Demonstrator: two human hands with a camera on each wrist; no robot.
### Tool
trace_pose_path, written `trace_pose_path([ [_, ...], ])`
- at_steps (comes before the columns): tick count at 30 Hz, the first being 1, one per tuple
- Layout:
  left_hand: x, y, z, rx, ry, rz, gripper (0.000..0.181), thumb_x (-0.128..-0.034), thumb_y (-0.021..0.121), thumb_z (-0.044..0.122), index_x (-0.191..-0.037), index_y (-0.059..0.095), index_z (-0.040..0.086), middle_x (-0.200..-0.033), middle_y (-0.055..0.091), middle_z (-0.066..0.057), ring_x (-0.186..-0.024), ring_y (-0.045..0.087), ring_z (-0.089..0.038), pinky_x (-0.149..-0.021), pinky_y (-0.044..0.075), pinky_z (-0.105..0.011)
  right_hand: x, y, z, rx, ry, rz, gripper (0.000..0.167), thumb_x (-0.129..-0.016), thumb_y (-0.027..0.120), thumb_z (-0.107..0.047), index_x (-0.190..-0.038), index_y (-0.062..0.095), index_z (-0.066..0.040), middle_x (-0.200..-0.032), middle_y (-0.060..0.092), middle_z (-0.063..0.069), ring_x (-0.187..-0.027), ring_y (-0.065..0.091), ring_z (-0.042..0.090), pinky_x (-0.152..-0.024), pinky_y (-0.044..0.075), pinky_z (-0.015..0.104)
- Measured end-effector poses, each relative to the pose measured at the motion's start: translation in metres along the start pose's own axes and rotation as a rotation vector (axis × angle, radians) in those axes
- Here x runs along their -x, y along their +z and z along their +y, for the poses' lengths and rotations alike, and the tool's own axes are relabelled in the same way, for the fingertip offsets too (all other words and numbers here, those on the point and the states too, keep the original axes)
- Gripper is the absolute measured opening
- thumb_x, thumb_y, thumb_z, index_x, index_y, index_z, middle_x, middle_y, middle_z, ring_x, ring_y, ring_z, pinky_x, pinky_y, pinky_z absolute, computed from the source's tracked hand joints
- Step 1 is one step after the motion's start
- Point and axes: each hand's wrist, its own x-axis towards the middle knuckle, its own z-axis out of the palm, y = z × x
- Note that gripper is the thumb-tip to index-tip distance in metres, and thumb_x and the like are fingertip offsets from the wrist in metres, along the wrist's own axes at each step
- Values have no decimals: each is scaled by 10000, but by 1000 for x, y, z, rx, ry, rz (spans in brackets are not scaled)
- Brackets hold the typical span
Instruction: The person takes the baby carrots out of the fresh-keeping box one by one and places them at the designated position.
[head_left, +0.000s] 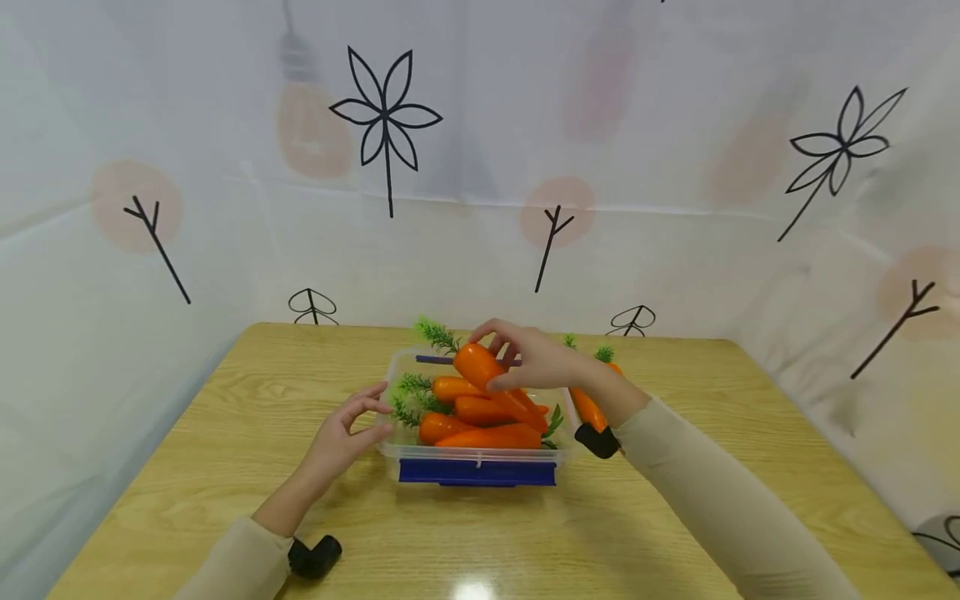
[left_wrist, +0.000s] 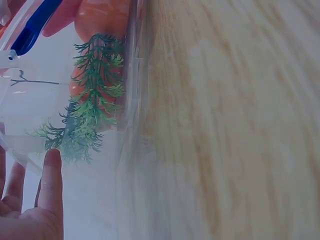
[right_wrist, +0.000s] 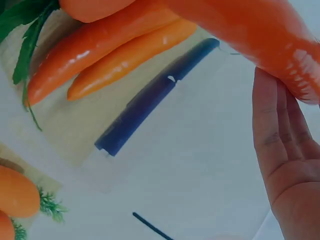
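My right hand [head_left: 538, 360] holds an orange toy carrot [head_left: 480, 367] with a green top above a clear plastic container [head_left: 420, 455]. The carrot tilts, its thick leafy end up to the left and its tip down to the right. Several other carrots [head_left: 491, 437] lie inside the container, tops mostly toward the left. In the right wrist view the fingers lie along the underside of the held carrot [right_wrist: 250, 30]; the thumb is out of sight there. My left hand [head_left: 341, 433] is at the container's left wall with loosely bent fingers, near leafy tops [left_wrist: 95, 95], holding nothing.
On the table just right of the container, partly behind my right forearm, lie a carrot [head_left: 588, 408] and another carrot [head_left: 616, 368]. Blue latches [head_left: 477, 472] run along the container's front and back. A patterned white cloth [head_left: 465, 250] hangs behind the wooden table [head_left: 225, 442].
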Motion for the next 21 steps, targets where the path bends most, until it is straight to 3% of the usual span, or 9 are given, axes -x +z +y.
trace_pose_path([
  [6,2,0,1,-1,2,1,218,-888,639,122,-1073,612,11,-1461,349,-25,-1373,183,-309,-1001,272,-581,14,-1,2,-60,-4,124,577,-819,726,-172,-1306,418,-148,-1060,555,111,-830,612,194,-701,513,340],
  [15,3,0,1,-4,-2,-1,223,-889,636,122,-1080,609,8,-1463,346,-31,-1373,182,-313,-1012,243,-589,33,-5,14,-174,41,276,572,-824,724,-146,-1307,419,-164,-1060,548,129,-830,602,248,-711,510,386],
  [21,2,0,1,3,0,-4,232,-892,632,118,-1091,604,2,-1464,344,-26,-1375,176,-308,-1017,238,-585,47,-9,23,-206,63,331,564,-824,726,-159,-1299,422,-159,-1045,547,146,-839,608,260,-712,516,385],
])
